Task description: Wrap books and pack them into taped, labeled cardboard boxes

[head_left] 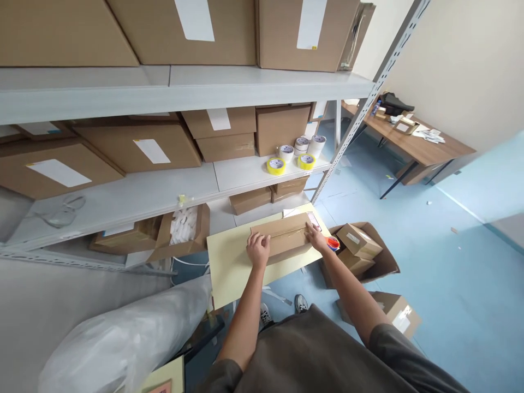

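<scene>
In the head view, I'd steady the box (285, 233) on the yellow board (227, 267) with even pressure, left hand (258, 249) loosely spread over its left end, right hand (316, 238) at its right, pinching or not I can't tell.

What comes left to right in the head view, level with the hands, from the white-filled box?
White-filled box, left hand, right hand, red-and-blue object, upper small box in the open carton. Both hands touch the long cardboard box.
</scene>
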`<move>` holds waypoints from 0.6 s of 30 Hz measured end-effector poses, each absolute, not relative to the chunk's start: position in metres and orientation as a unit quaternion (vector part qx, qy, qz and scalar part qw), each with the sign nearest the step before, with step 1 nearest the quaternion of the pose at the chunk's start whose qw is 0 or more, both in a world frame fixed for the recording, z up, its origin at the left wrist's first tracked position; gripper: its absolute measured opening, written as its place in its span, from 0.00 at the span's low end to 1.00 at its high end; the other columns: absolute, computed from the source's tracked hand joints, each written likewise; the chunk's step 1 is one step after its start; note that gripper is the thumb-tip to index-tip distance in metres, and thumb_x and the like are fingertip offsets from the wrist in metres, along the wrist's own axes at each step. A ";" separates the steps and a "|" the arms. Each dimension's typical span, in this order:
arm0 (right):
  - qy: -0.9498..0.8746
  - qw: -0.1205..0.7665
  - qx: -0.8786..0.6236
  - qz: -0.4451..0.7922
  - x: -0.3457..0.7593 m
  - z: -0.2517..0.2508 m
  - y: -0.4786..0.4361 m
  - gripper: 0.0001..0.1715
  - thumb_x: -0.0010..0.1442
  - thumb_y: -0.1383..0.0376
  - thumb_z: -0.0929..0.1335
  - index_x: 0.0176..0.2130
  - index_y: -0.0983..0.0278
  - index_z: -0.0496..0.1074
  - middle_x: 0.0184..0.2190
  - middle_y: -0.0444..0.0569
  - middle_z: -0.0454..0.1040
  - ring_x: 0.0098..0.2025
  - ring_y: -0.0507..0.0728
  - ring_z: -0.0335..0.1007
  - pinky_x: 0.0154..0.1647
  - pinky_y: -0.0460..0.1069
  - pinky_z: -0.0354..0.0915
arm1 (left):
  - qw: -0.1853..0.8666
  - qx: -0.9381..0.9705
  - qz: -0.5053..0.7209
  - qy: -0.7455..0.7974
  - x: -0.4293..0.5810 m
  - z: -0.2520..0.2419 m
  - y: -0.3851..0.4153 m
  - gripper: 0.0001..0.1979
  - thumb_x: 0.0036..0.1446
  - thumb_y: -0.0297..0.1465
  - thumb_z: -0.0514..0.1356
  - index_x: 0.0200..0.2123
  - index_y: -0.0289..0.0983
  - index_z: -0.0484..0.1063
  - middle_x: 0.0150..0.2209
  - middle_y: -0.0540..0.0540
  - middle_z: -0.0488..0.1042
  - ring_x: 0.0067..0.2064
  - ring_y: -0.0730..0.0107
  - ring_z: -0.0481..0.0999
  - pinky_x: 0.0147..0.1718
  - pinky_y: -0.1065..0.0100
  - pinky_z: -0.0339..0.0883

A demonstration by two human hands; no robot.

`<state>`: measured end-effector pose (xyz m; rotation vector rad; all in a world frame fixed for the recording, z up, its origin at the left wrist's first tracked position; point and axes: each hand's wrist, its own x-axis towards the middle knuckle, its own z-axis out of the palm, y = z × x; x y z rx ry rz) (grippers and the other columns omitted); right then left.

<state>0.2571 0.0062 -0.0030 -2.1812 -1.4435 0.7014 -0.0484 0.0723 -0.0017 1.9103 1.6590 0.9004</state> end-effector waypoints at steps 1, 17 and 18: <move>-0.526 0.187 -0.791 0.250 0.256 0.002 0.006 0.38 0.73 0.55 0.62 0.77 0.57 0.58 0.77 0.57 0.56 0.76 0.66 0.56 0.71 0.60 0.61 | 0.223 0.686 0.325 0.611 -0.048 -0.001 0.073 0.15 0.70 0.43 0.59 0.46 0.41 0.82 0.61 0.34 0.76 0.70 0.45 0.66 0.67 0.50 0.62; -0.612 -0.024 -0.745 0.266 0.257 0.038 0.034 0.39 0.78 0.55 0.56 0.80 0.64 0.45 0.66 0.73 0.66 0.64 0.73 0.72 0.60 0.63 0.67 | 0.331 0.508 0.117 0.787 -0.046 0.014 0.106 0.39 0.58 0.53 0.67 0.66 0.40 0.64 0.61 0.34 0.79 0.61 0.47 0.80 0.56 0.56 0.75; -0.625 -0.006 -0.733 0.268 0.262 0.035 0.031 0.40 0.78 0.53 0.57 0.80 0.63 0.45 0.67 0.72 0.66 0.65 0.73 0.70 0.62 0.63 0.66 | 0.317 0.517 0.119 0.786 -0.046 0.013 0.104 0.38 0.59 0.53 0.66 0.65 0.40 0.65 0.60 0.34 0.80 0.60 0.47 0.81 0.55 0.56 0.75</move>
